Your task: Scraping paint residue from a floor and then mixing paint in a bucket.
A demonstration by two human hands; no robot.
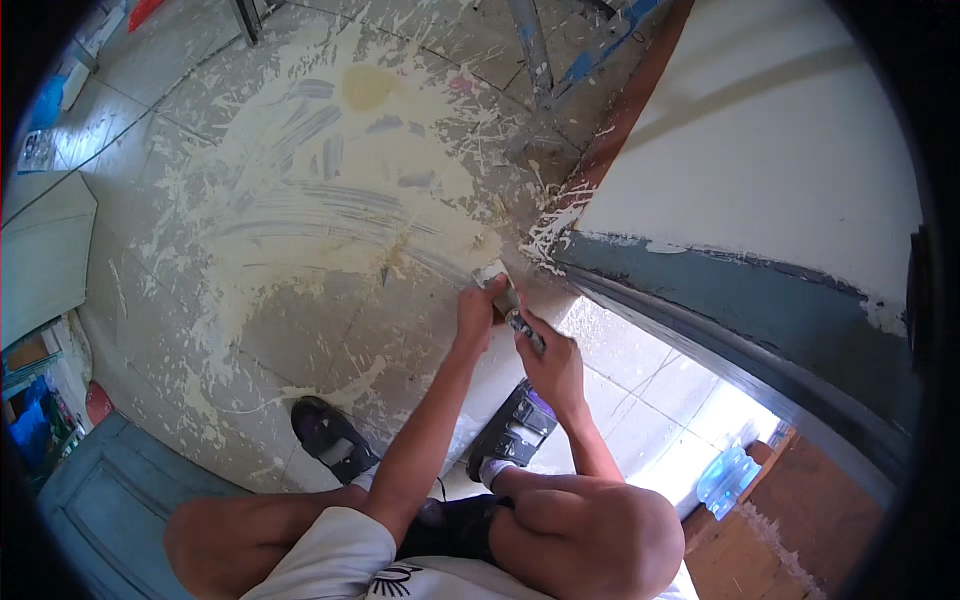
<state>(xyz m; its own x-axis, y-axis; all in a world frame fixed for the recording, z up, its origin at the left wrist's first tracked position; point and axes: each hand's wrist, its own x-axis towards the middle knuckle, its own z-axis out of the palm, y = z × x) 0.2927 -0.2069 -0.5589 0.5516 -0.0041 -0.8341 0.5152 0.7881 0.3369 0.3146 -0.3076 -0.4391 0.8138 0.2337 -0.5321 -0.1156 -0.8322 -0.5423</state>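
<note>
The right hand point(553, 368) wraps a cream-smeared flat scraper point(510, 299) by its handle; the left hand point(477, 318) grips near its blade, above cream-splattered grey floor tiles point(135, 325).

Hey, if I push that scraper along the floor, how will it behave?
The scraper may flex slightly, since its blade looks thin and flat. It's probably light, being slim. Pale residue on the blade could make it drag.
</note>
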